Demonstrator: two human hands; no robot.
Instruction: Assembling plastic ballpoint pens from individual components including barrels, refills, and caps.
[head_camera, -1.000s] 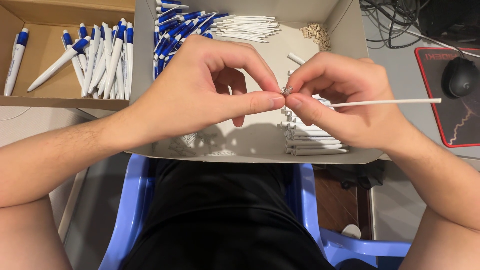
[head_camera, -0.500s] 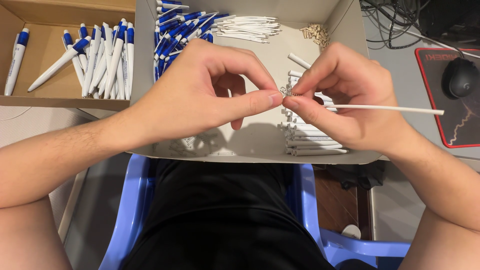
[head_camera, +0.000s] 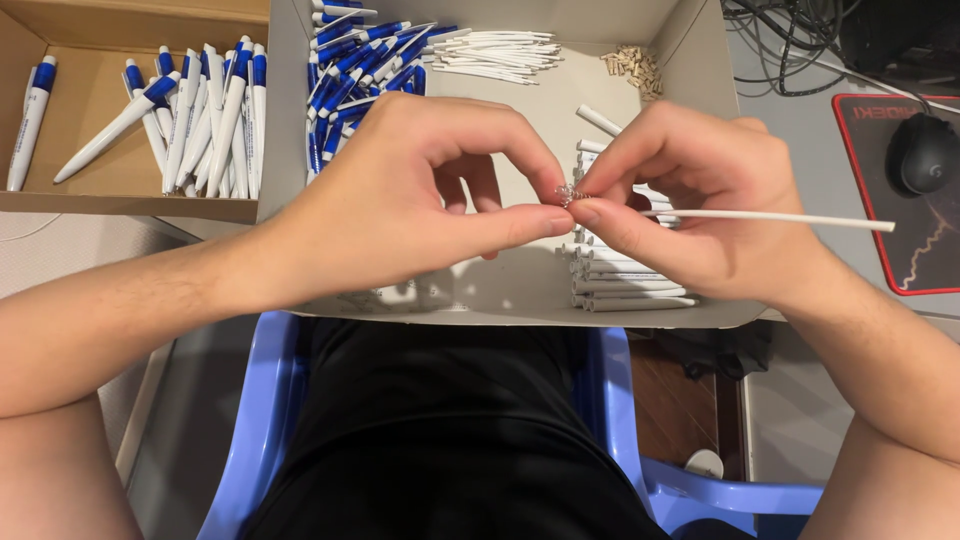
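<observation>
Springs this small slip easily: our left hand (head_camera: 400, 200) pinches a tiny metal spring (head_camera: 570, 192) at the fingertips, while our right hand (head_camera: 700, 200) grips a thin white refill (head_camera: 780, 216) whose tip meets it above the cardboard box (head_camera: 700, 60). We judge a loose pinch could flick the spring into the white tubes (head_camera: 625, 285) below.
</observation>
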